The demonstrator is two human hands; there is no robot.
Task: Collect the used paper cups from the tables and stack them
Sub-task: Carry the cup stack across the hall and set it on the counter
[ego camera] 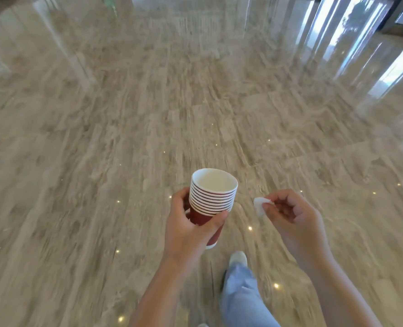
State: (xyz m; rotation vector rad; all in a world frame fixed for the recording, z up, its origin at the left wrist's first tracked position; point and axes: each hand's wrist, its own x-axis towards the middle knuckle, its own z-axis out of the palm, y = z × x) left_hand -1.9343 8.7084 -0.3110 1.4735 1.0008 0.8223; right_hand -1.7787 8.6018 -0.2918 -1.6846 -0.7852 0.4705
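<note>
A stack of several red paper cups with white rims (pixel 212 197) stands upright in my left hand (pixel 191 228), whose fingers and thumb curl round the red wall below the rims. The top cup looks empty inside. To the right, my right hand (pixel 292 215) pinches a small white scrap of paper or tissue (pixel 259 206) between thumb and fingertips, apart from the cups.
Below me stretches a glossy beige marble floor (pixel 148 138) with small light reflections, blurred by motion. My leg in light blue jeans (pixel 240 293) and a pale shoe (pixel 238 258) step forward. Bright window reflections lie at the upper right. No table is in view.
</note>
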